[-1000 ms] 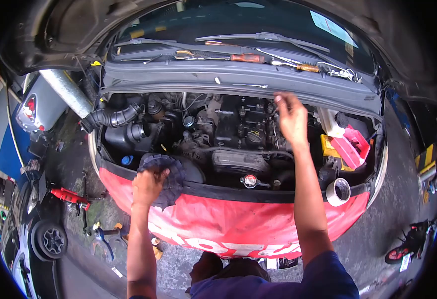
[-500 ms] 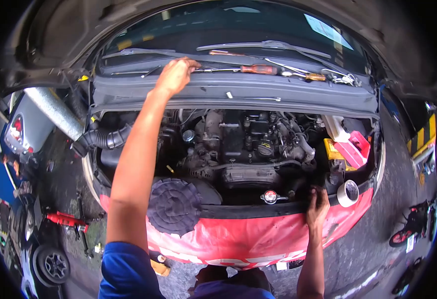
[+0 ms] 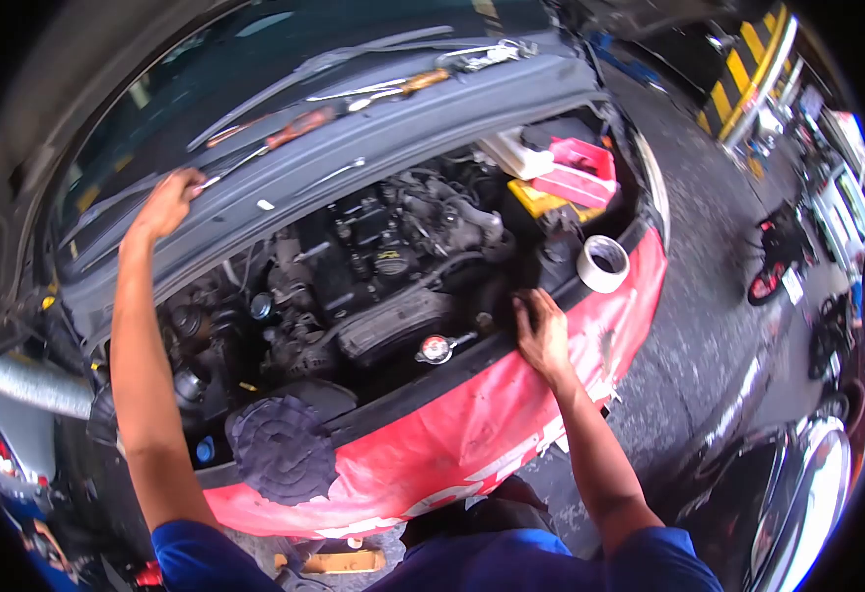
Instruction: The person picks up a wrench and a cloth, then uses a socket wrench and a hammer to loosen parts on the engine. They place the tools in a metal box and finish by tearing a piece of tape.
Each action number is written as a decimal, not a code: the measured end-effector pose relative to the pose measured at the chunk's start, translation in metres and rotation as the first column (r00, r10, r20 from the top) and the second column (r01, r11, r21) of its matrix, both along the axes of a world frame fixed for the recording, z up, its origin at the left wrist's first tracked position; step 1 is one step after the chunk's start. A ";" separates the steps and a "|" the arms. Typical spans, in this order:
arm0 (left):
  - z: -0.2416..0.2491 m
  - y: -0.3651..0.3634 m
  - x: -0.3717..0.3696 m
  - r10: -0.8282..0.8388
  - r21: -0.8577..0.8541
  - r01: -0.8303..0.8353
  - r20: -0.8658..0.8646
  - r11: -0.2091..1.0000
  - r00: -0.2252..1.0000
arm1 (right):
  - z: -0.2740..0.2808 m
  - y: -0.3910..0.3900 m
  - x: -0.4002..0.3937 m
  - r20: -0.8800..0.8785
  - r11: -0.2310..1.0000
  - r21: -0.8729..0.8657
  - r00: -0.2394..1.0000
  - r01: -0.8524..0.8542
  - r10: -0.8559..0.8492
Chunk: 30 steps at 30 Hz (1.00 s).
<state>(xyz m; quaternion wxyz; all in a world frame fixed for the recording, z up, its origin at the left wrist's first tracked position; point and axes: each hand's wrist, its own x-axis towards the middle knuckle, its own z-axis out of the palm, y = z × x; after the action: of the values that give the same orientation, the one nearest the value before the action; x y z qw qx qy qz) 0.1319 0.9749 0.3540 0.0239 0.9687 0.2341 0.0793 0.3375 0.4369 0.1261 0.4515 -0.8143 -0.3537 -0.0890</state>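
My left hand (image 3: 168, 205) is stretched over the cowl below the windshield, its fingers closed at the near end of a long metal tool; the contact is small and blurred. A screwdriver with a red handle (image 3: 300, 128) lies further along the cowl. My right hand (image 3: 543, 331) rests on the front edge of the engine bay, fingers bent downward, with nothing visible in them. Left of it is a radiator cap (image 3: 435, 348). A roll of white tape (image 3: 603, 264) stands to its upper right. The engine (image 3: 363, 252) lies between the hands.
A red cover (image 3: 472, 424) drapes the car's front, with a dark cloth (image 3: 283, 449) at its left. A pink container (image 3: 580, 173) sits by the yellow-topped battery (image 3: 536, 200). A motorcycle (image 3: 776, 259) stands at right. Another car (image 3: 788, 503) is at lower right.
The view has turned and tilted, so the car now appears slanted. My left hand is still at the cowl, and my right hand remains at the front edge, its fingers seen more spread.
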 end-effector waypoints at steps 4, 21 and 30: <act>-0.022 0.011 -0.007 -0.101 0.186 0.071 0.156 0.980 0.983 | -0.002 -0.001 0.001 0.042 1.000 -0.021 0.999 0.000 0.001; -0.173 -0.482 0.120 0.080 -0.598 0.143 0.331 0.789 0.940 | -0.021 -0.069 -0.033 -0.104 0.882 0.446 0.988 0.151 -0.117; -0.249 -0.518 0.194 0.106 -0.307 0.005 0.342 0.952 0.934 | -0.280 -0.386 -0.059 -0.358 0.952 -0.249 0.897 0.178 -0.261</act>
<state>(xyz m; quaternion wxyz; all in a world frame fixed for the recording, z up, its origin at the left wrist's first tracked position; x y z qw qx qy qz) 0.3255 0.4565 0.1049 0.2120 0.9169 0.2604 0.2160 0.2783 0.0510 -0.1536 0.4109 -0.8936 -0.1705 0.0605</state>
